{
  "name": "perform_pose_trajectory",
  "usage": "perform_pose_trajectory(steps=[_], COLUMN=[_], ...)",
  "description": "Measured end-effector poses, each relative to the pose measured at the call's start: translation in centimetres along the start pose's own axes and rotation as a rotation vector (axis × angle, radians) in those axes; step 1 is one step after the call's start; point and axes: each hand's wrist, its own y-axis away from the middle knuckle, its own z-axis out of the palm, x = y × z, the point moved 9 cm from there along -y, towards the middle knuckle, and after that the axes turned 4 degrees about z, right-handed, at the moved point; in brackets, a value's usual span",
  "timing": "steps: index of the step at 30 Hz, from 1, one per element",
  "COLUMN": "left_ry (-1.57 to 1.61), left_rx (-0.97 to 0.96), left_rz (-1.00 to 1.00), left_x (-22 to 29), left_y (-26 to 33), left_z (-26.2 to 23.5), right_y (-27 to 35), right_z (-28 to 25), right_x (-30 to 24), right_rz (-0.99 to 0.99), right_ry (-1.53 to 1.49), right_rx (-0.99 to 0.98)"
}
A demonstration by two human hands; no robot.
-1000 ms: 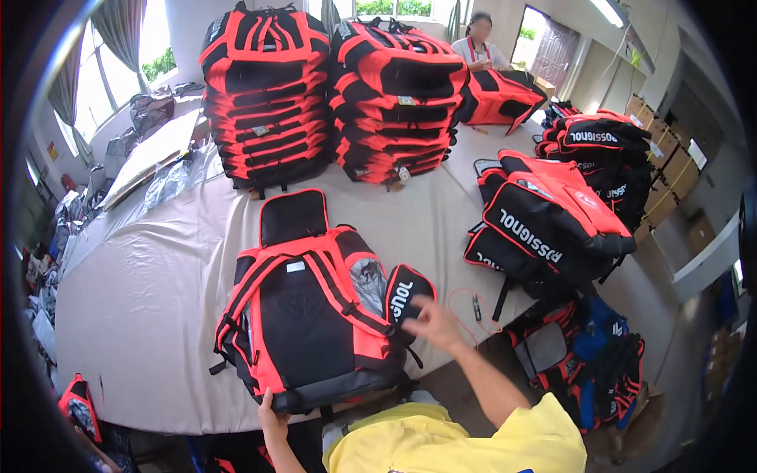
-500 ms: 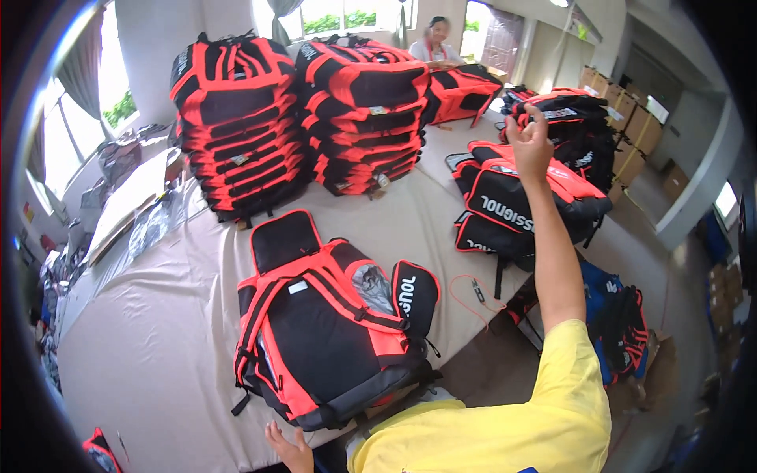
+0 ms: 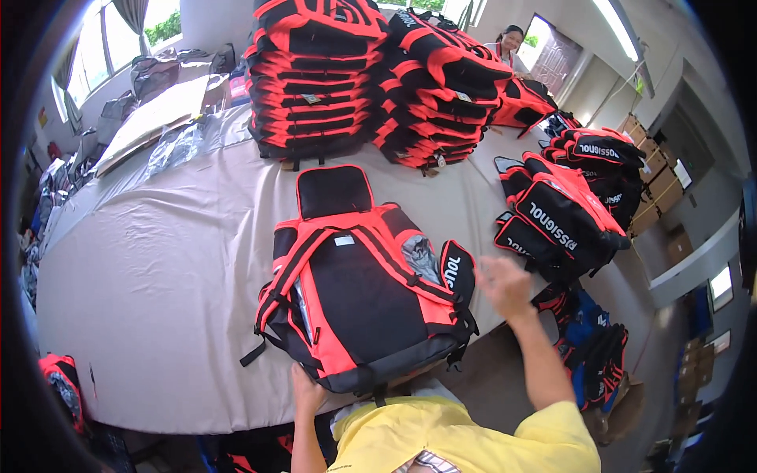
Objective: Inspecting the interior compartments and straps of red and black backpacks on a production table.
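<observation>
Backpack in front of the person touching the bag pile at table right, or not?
Apart. The head view shows a strip of beige table cover between the backpack's right side and the bag pile.

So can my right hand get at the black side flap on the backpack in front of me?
Probably yes: your right hand is close beside the black side flap, with nothing visible between them, though the hand is blurred.

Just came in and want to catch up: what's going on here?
Someone in a yellow shirt is at a covered table with a red-and-black backpack laid out in front. Their left hand is at its near left corner; the right hand, blurred, is to its right. Two stacks of similar bags stand farther back.
</observation>
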Motion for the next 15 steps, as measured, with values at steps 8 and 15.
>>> perform_pose_trajectory(steps=[8, 15], left_ry=[-0.042, -0.135], left_rx=[-0.128, -0.081], left_rz=[0.412, 0.217], left_x=[13.2, 12.2], left_y=[-3.9, -2.0], left_z=[-2.2, -2.5], right_y=[19.6, 16.8], right_z=[16.8, 15.6], right_x=[0.6, 3.8], right_rz=[0.845, 0.886], right_ry=[-0.303, -0.374], right_rx=[-0.524, -0.634])
